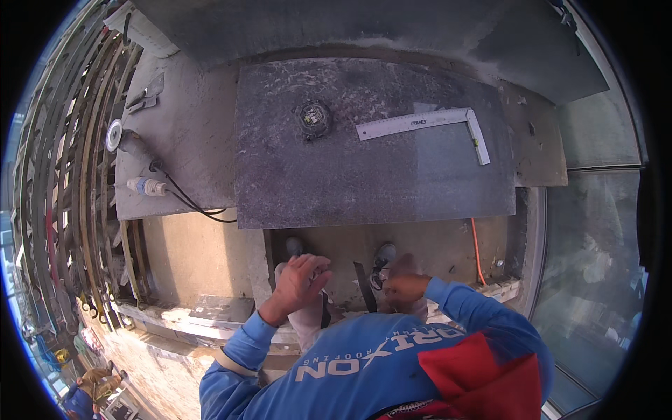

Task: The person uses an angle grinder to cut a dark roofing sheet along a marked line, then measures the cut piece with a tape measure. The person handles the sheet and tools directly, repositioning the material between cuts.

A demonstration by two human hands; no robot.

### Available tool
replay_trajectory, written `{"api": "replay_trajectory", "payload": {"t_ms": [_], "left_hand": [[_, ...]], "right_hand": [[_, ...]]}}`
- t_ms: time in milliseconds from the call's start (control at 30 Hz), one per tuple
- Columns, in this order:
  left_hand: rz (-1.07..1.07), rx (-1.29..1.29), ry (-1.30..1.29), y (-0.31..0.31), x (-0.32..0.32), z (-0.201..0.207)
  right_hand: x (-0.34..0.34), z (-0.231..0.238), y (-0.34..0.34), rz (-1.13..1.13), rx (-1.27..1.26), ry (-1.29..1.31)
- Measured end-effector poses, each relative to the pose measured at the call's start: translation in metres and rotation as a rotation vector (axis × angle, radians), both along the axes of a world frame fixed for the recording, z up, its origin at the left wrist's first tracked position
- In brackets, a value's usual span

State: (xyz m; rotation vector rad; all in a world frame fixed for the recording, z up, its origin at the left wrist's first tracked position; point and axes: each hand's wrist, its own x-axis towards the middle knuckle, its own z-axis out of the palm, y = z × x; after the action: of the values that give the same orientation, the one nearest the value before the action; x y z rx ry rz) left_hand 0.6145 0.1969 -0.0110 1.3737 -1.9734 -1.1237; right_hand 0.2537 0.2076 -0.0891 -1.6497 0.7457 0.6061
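Note:
My left hand (297, 283) is raised over my left knee, its fingers stretched out and holding nothing visible. The right hand (406, 285) hovers over my right knee; its fingers are smeared by motion, so I cannot make out whether anything is in them. Beyond both hands lies a large dark grey slab (336, 182). A round dark tape measure (313, 120) rests on its left half. Farther right on the same slab lies a white L-shaped try square (413, 124) with a small level vial. Neither hand touches these things.
On the board (189, 126) to the left lie an angle grinder (138, 148), a pale plug (147, 186) with black cable, and a trowel (148, 94). An orange cord (478, 252) hangs near the right. A dark strip (365, 287) lies between my feet. Glass panels (588, 238) flank the right.

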Motion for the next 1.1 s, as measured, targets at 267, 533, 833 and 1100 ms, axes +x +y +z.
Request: {"api": "replay_trajectory", "payload": {"t_ms": [267, 533, 833, 1100], "left_hand": [[0.064, -0.558, -0.598, -0.291, -0.007, -0.047], [0.194, -1.088, -0.464, -0.259, 0.02, -0.087], [0.911, -0.667, 0.869, 0.109, 0.061, -0.245], [0.818, 0.214, 0.926, 0.066, -0.079, -0.319]], "right_hand": [[0.063, -0.282, -0.094, 0.096, -0.7, -0.47], [0.187, -0.337, -0.194, 0.301, -0.717, -0.464], [0.174, -0.321, -0.192, -0.092, -0.251, -0.738], [0.176, -0.276, -0.094, -0.133, 0.289, -1.059]]}}
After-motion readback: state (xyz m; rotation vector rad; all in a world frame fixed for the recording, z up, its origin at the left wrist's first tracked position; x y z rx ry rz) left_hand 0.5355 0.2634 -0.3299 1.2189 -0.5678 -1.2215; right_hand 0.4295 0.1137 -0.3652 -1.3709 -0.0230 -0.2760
